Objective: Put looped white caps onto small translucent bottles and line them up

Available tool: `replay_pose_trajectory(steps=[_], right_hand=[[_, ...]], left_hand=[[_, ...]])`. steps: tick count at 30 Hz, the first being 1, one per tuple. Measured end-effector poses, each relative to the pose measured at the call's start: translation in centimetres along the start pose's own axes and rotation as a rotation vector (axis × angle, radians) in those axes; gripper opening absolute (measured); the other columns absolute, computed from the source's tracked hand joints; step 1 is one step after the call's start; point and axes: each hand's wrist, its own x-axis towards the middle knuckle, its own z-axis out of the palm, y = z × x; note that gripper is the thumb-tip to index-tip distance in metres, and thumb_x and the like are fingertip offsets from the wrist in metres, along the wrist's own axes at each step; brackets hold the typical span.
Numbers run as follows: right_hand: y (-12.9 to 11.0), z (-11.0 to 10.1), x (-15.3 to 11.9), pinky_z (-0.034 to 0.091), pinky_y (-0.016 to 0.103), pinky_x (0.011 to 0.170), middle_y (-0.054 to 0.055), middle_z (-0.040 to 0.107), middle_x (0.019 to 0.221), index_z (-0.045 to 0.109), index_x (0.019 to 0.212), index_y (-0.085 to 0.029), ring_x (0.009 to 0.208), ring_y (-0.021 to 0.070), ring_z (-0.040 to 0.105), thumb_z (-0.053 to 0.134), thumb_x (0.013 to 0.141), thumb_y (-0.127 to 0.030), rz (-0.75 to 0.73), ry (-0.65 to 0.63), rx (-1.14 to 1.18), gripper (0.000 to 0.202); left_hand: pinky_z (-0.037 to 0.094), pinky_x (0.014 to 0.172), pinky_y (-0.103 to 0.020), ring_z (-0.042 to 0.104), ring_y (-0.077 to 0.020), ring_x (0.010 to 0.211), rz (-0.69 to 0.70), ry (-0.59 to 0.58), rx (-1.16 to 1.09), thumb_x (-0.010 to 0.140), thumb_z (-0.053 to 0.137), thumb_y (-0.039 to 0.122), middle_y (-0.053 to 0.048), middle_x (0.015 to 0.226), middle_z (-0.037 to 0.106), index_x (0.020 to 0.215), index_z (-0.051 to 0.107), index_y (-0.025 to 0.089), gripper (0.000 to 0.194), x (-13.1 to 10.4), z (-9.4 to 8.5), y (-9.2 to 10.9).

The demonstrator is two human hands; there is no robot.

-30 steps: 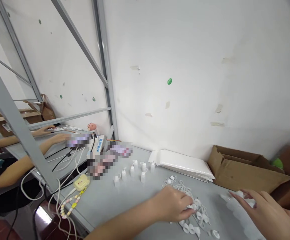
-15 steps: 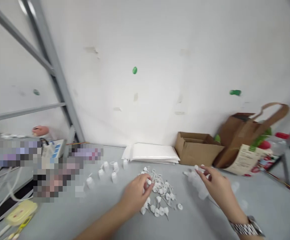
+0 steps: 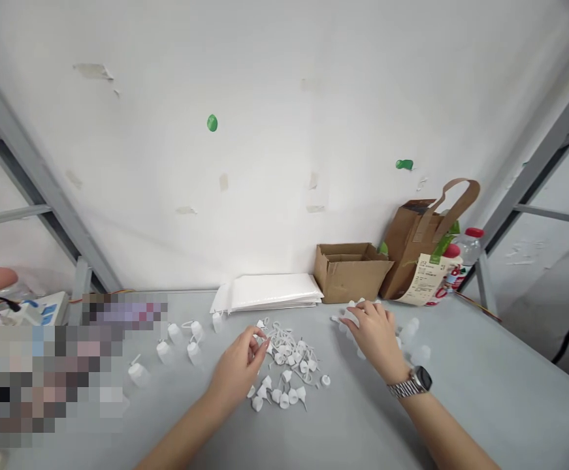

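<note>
Clearly, from the head camera, with the clock centred on the pile of white caps (image 3: pixel 280 358) on the grey table (image 3: pixel 343 431), the left hand (image 3: pixel 238 365) sits at nine o'clock, right at the edge of the heap. Its fingers are curled, with thumb and forefinger drawn to a narrow pinch; I cannot tell whether anything small is caught between them. The right hand (image 3: pixel 376 336), wearing a watch (image 3: pixel 413 384) at the wrist, is between two and three o'clock, palm down over the small translucent bottles (image 3: pixel 411 328). Its thumb and forefinger tips are slightly apart by the nearest ones, and I cannot tell if it grips one. A couple more bottles lie beyond the wrist, around three. Capped bottles (image 3: pixel 195 352) stand in a loose group towards ten o'clock, while a single loose cap (image 3: pixel 325 380) rests towards four. At twelve lies a stack of white envelopes (image 3: pixel 274 292), next to a cardboard box (image 3: pixel 355 282) at one; a brown paper bag (image 3: pixel 406 232) stands beside that, nearer two.
</note>
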Motion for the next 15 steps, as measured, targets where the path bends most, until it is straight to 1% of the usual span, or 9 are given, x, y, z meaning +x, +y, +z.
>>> replay_pose_trajectory(steps=[4,8,11,13,15], right_hand=[[-0.3,0.3,0.2,0.031,0.035,0.067,0.008,0.060,0.087,0.067,0.083,-0.020,0.083,0.0249,0.047,0.042,0.088,-0.034,0.002,-0.044,0.019,0.029],[-0.8,-0.2,0.3,0.031,0.035,0.069,0.007,0.060,0.085,0.065,0.078,-0.019,0.083,0.0238,0.048,0.047,0.086,-0.030,0.019,-0.013,0.129,0.023],[-1.8,-1.0,0.0,0.032,0.035,0.072,0.005,0.060,0.085,0.062,0.081,-0.019,0.083,0.0217,0.050,0.046,0.087,-0.030,-0.014,0.006,0.283,0.021],[-2.6,-1.5,-0.3,0.034,0.035,0.072,0.005,0.059,0.085,0.061,0.082,-0.019,0.082,0.0205,0.052,0.046,0.087,-0.030,-0.056,-0.023,0.368,0.019],[-3.4,-1.9,-0.7,0.036,0.034,0.072,0.005,0.060,0.084,0.060,0.081,-0.019,0.079,0.0195,0.054,0.047,0.086,-0.027,-0.095,-0.085,0.431,0.017]], left_hand=[[0.040,0.056,-0.025,0.049,-0.0136,0.058,0.004,0.000,0.003,0.084,0.031,0.044,0.004,0.067,0.049,0.092,0.047,0.024,0.028,-0.2,-0.1,0.1],[0.041,0.059,-0.026,0.051,-0.0139,0.060,0.028,-0.011,0.033,0.083,0.034,0.041,0.003,0.071,0.052,0.094,0.049,0.023,0.025,-0.2,-0.1,0.2],[0.043,0.069,-0.029,0.053,-0.0164,0.075,0.157,-0.076,0.064,0.080,0.044,0.039,0.000,0.082,0.055,0.090,0.054,0.023,0.021,-0.2,-0.2,0.2],[0.042,0.076,-0.031,0.052,-0.0182,0.084,0.259,-0.152,0.084,0.075,0.054,0.041,-0.001,0.086,0.055,0.086,0.058,0.024,0.020,-0.4,-0.3,0.2],[0.042,0.078,-0.031,0.051,-0.0193,0.088,0.324,-0.212,0.109,0.068,0.063,0.043,-0.001,0.088,0.055,0.085,0.060,0.025,0.025,-0.5,-0.1,0.2]])
